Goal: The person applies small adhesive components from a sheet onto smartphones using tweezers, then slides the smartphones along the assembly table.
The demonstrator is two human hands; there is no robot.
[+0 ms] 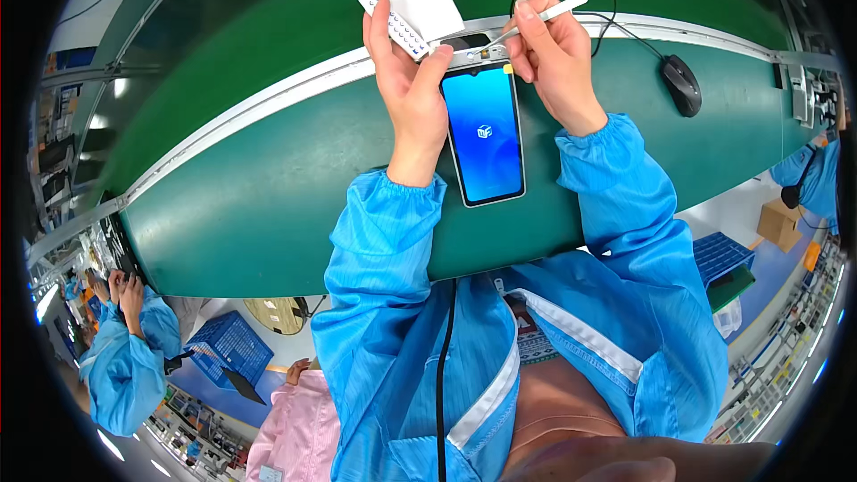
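Note:
A phone (485,134) with a lit blue screen lies face up on the green work surface, between my forearms. My left hand (409,94) is closed on a white sheet of small round stickers (402,34), its thumb pressing near the sheet's lower end, just above the phone's top edge. In my right hand (555,58) is a pair of white tweezers (562,9), pinched between thumb and fingers. The thin tips slant down to the left, close to my left thumb, near a tiny pale spot that I cannot make out clearly. A small yellow tab (508,69) sits at the phone's upper right corner.
A black computer mouse (682,85) lies at the right, its cable running to the back. A pale metal rail (250,116) crosses behind the phone. Blue crates (228,348) stand on the floor beyond the near edge. Other people in blue (125,366) and pink (299,433) are nearby.

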